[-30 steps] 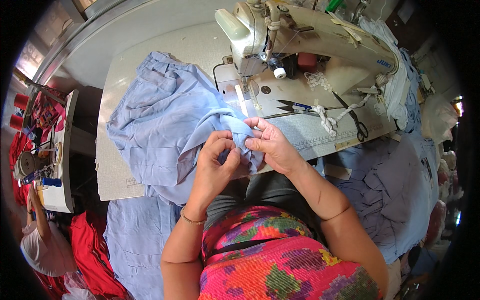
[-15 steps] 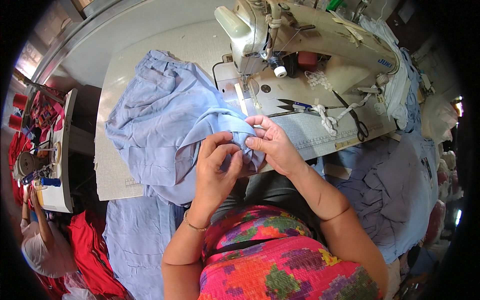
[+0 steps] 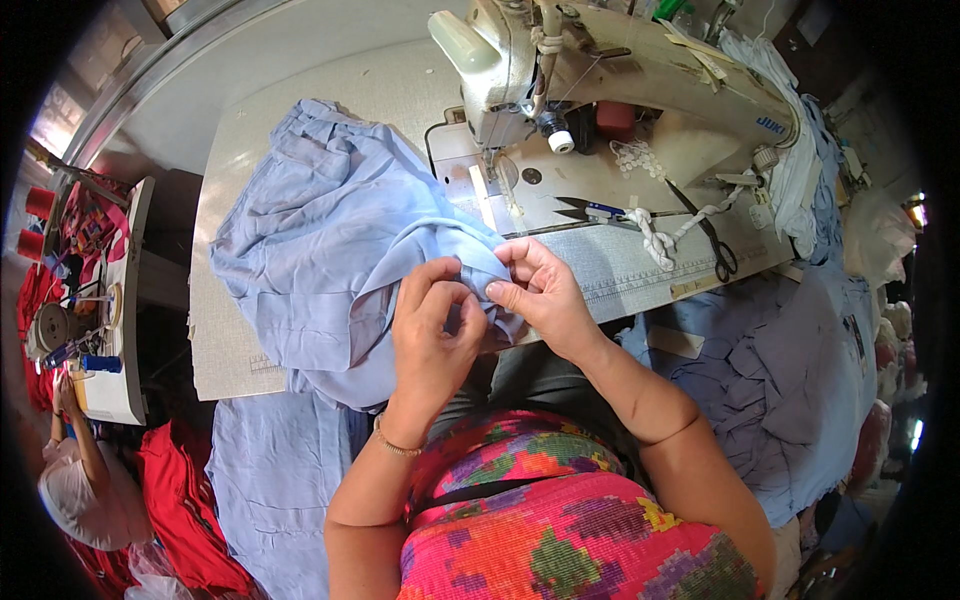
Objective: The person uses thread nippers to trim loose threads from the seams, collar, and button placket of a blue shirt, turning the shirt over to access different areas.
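co-worker: far left, beyond the table's left edge, a person in a light top (image 3: 75,495) at another bench with red thread cones (image 3: 40,205); red cloth (image 3: 185,505) beside them
hanging fabric: blue piece (image 3: 270,480) draped off the table's near-left edge, below the heap
blue garment: light blue cloth (image 3: 320,250) bunched over the table's left half, spilling over the near edge; one folded edge pulled up to the near-middle edge, between both hands
table: pale top (image 3: 225,340), bare strip along the left edge
left hand: (image 3: 432,325) at the near edge, middle; fingers curled, thumb and forefinger pinched closed on the garment's fold
right hand: (image 3: 540,290) just right of the left hand, touching it at the fingertips; thumb and fingers pinched closed on the same fold, other fingers loosely bent
sewing machine: cream body (image 3: 640,70) along the far edge, needle end just beyond the hands
thread snips: (image 3: 590,210) on the machine bed, right of the needle
scissors: black handles (image 3: 715,245) toward the table's right edge, next to a knotted white cord (image 3: 660,240)
cut pieces: stack of blue fabric (image 3: 780,380) off the table's right-near corner
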A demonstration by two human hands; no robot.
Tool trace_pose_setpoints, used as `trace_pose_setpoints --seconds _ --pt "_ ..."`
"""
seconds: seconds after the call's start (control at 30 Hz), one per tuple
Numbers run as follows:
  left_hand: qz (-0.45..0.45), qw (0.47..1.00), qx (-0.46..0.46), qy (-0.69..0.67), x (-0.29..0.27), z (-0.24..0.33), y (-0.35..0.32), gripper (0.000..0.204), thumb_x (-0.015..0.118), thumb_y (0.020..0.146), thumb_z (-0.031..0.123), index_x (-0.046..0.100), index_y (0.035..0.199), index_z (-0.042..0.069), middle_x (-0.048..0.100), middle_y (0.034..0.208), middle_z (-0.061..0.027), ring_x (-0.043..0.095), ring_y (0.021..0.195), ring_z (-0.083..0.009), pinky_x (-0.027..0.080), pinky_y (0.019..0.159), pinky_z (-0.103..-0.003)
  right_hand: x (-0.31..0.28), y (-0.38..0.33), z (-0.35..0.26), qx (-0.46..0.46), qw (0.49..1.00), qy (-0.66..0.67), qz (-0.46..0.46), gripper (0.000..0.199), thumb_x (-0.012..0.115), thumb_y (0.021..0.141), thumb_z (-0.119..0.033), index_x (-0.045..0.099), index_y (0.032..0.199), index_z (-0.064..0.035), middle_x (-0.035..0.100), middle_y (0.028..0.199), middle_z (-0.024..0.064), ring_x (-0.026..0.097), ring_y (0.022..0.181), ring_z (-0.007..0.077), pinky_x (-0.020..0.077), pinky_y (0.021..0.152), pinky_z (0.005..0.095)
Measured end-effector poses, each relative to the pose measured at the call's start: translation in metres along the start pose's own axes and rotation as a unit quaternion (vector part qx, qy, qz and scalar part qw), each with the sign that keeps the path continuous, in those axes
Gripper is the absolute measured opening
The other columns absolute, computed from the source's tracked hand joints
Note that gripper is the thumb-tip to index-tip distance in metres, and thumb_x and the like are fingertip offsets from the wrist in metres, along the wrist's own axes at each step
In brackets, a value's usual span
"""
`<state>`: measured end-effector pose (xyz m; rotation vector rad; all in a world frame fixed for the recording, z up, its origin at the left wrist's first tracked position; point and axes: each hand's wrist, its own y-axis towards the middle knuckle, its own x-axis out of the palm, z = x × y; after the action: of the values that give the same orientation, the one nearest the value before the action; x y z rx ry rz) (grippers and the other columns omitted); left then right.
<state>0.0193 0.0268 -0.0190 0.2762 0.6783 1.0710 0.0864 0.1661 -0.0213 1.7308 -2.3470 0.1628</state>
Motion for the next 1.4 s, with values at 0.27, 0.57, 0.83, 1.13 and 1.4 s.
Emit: trace_pose_setpoints --seconds 0.27,0.57,0.83,1.13,1.4 --pt "-0.052 0.995 -0.023 -0.080 -0.005 0.001 0.002 0.016 0.067 0.072 -0.001 0.056 0.083 0.000 0.057 0.100 -0.0142 0.057 0.087 -0.0279 0.047 0.075 -0.032 -0.006 0.004 0.007 0.064 0.981 0.183 0.009 0.028 0.059 0.086 -0.001 0.048 0.112 -0.0002 0.059 0.098 0.0053 0.056 0.089 0.0087 0.0470 0.079 0.0219" --pt "0.027 0.946 -0.166 -0.277 -0.004 -0.014 -0.010 0.006 0.053 0.087 0.000 0.051 0.082 0.001 0.055 0.094 -0.0042 0.049 0.073 -0.0061 0.040 0.065 -0.021 -0.014 0.003 0.003 0.031 0.988 0.149 0.015 0.027 0.060 0.085 -0.002 0.054 0.112 0.0002 0.060 0.099 0.0041 0.056 0.087 0.0077 0.0463 0.079 0.0209" --pt "-0.071 0.992 -0.035 -0.096 -0.009 -0.001 -0.012 0.010 0.063 0.077 0.001 0.060 0.087 0.001 0.055 0.103 -0.0153 0.055 0.094 -0.0296 0.044 0.082 -0.034 0.000 0.002 -0.002 -0.083 0.995 -0.036 -0.037 0.033 0.062 0.085 -0.006 0.051 0.115 -0.0004 0.056 0.102 0.0029 0.053 0.091 0.0085 0.0437 0.082 0.0218" --pt "-0.033 0.978 0.051 0.200 -0.095 -0.008 0.001 0.045 0.053 0.070 -0.009 0.057 0.114 0.003 0.055 0.116 -0.0160 0.051 0.110 -0.0357 0.039 0.096 -0.039 -0.012 -0.003 -0.021 -0.127 0.980 -0.148 -0.028 0.021 0.050 0.088 0.004 0.056 0.108 -0.0040 0.056 0.100 0.0004 0.051 0.086 0.0072 0.0422 0.081 0.0214" --pt "-0.215 0.974 0.000 0.066 -0.147 -0.012 0.071 0.064 0.058 0.080 0.000 0.033 0.139 0.004 0.045 0.133 -0.0175 0.037 0.127 -0.0344 0.029 0.104 -0.042 0.056 0.001 -0.134 -0.345 0.880 -0.265 -0.191 0.023 0.049 0.080 0.012 0.063 0.092 -0.0024 0.056 0.083 0.0101 0.057 0.075 0.0237 0.0460 0.067 0.0292"
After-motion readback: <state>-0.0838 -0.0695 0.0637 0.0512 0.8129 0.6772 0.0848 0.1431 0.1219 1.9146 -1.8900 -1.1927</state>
